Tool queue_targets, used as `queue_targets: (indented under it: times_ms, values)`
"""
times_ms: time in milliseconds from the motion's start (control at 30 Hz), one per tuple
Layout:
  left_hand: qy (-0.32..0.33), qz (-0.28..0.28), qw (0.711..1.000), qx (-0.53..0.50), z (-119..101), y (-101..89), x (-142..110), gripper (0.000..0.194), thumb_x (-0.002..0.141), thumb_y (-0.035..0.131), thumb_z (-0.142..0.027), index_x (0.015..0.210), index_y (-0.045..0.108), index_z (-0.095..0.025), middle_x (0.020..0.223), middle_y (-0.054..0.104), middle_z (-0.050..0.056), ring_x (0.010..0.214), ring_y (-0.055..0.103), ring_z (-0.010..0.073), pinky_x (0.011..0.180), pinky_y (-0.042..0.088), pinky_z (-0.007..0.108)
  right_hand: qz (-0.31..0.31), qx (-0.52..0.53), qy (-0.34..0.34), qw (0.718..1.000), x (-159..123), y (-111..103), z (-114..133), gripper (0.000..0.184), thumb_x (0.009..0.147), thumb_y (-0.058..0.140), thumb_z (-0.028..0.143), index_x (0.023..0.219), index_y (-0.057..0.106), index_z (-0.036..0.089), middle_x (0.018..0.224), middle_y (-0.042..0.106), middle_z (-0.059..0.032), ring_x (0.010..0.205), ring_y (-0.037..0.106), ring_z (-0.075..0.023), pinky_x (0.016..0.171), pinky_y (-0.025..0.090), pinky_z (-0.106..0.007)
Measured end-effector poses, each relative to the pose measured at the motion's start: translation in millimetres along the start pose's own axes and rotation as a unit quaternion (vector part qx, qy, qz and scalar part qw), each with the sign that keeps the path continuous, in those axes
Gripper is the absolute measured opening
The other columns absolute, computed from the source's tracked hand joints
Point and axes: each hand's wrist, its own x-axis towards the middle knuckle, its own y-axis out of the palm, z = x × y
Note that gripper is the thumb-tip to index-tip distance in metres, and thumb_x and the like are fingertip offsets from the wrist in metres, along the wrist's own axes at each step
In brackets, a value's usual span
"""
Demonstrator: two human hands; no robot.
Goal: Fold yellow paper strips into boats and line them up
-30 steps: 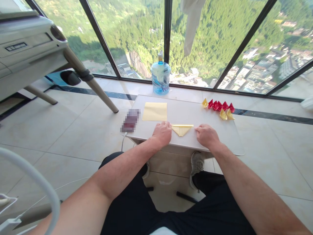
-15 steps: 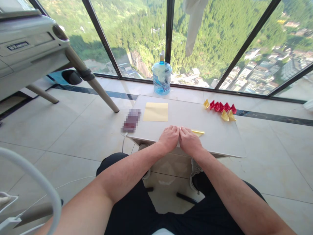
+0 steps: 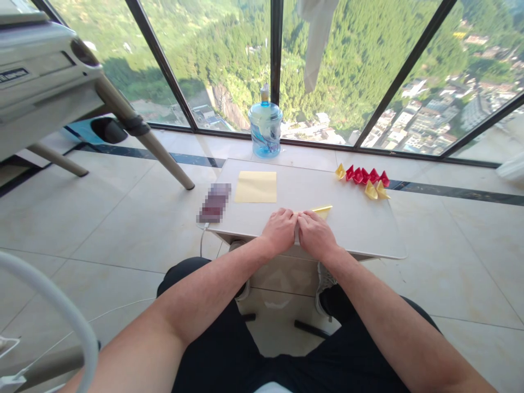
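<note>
My two hands meet over the front edge of the low white table, thumbs and fingertips almost touching. Between them is a partly folded piece of yellow paper [image 3: 323,210], mostly covered by the fingers; its shiny folded edge and a pointed flap stick out past the right knuckles. My left hand [image 3: 280,231] is closed, fingers bent and pressed together at the paper's left part. Closed too, my right hand [image 3: 316,236] pinches the paper near its middle. A flat pale yellow sheet [image 3: 256,187] lies beyond my left hand.
Folded red paper pieces [image 3: 365,176] and a few yellow ones [image 3: 376,190] stand at the table's [image 3: 352,229] far right. A phone [image 3: 214,202], blurred out, lies on the left with a cable. Behind the table, a blue water bottle [image 3: 265,131] stands by the window.
The protruding end of the folded yellow paper has swung up and away from me, showing more of its flap. Both hands stay together at the table edge. The whole view has shifted slightly.
</note>
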Motion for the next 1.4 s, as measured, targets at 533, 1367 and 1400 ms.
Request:
queue_targets:
  times_ms: [533,1367,1400]
  values:
    - [-0.003,0.004,1.000,0.013,-7.3,-9.2,0.1,0.028,0.089,0.052,-0.026,0.112,0.064,-0.018,0.111,0.063,0.011,0.109,0.052,0.0274,0.093,0.044,0.043,0.005,0.020,0.039,0.999,-9.2,4.9,-5.0,0.034,0.098,0.041,0.020,0.126,0.056,0.011,0.136,0.060,-0.0173,0.132,0.051,-0.0270,0.115,0.032,-0.043]
    - [0.012,0.007,0.999,0.030,-7.1,-6.9,1.8,0.024,0.087,0.052,-0.024,0.104,0.065,-0.014,0.109,0.062,0.013,0.107,0.052,0.0285,0.092,0.042,0.044,0.005,-0.045,0.025,0.999,4.3,-0.9,-28.2,0.040,0.096,0.052,0.036,0.117,0.064,0.004,0.125,0.066,-0.0221,0.125,0.056,-0.0308,0.116,0.030,-0.045]
    - [0.012,0.008,0.999,0.030,-7.1,-7.1,1.9,0.023,0.086,0.053,-0.024,0.103,0.065,-0.014,0.109,0.062,0.014,0.107,0.052,0.0286,0.092,0.042,0.044,0.007,-0.044,0.027,0.999,5.2,-0.6,-30.2,0.040,0.096,0.052,0.036,0.116,0.064,0.004,0.124,0.067,-0.0220,0.125,0.056,-0.0309,0.116,0.031,-0.045]
